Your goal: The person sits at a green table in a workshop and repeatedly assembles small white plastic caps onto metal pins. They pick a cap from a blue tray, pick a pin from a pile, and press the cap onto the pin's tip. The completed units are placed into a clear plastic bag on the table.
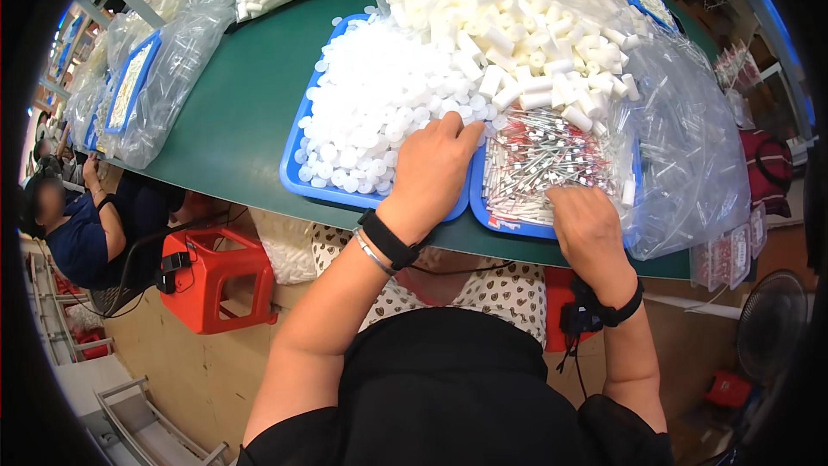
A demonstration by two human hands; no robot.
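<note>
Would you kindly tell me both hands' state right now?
Left hand: curled at round white plastic discs; grip hidden.
Right hand: curled at thin red-and-silver sticks; grip hidden.

Green tabletop [224, 112] gives passage leftward; piled cylinders [561, 73] block behind the pins [552, 151].

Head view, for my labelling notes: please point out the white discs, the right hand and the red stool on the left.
White discs [375, 95]: head view, middle of the pile.
Right hand [592, 231]: head view, back of the hand.
Red stool [210, 272]: head view, side below its seat.
</note>
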